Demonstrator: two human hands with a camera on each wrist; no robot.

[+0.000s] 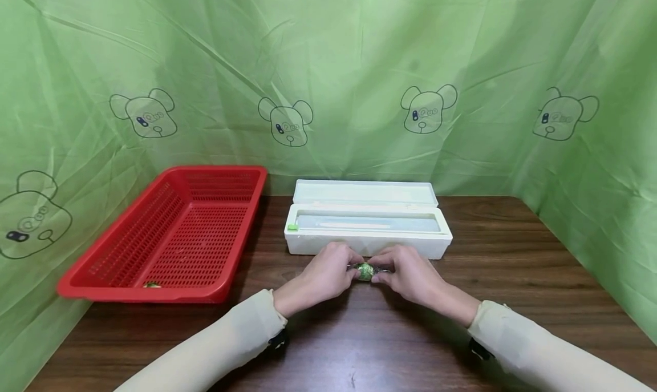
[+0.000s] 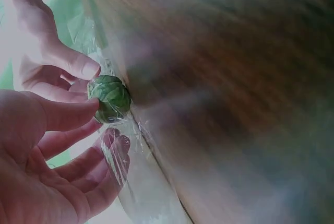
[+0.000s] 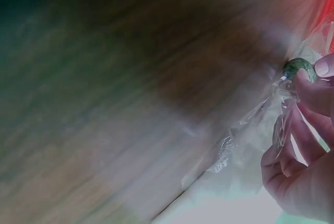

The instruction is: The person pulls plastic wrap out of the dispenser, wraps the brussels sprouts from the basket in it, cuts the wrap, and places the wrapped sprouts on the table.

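A small green Brussels sprout (image 1: 365,271) in clear plastic film is held between both hands, close over the table in front of a white box. My left hand (image 1: 328,272) pinches the film at the sprout's left side, thumb and finger right at it. From the other side my right hand (image 1: 410,275) does the same, gripping the film at the right end. The left wrist view shows the leafy sprout (image 2: 112,98) and loose clear film (image 2: 141,182) trailing from it. Crumpled film (image 3: 224,153) also hangs beside the right fingers in the right wrist view.
The long white box (image 1: 369,245), a cling film dispenser by its look, stands behind the hands with its lid (image 1: 364,192) raised. At the left is a red plastic basket (image 1: 241,232) with a small green item (image 1: 152,285) in its near corner. Green curtains (image 1: 349,49) surround the wooden table (image 1: 513,266).
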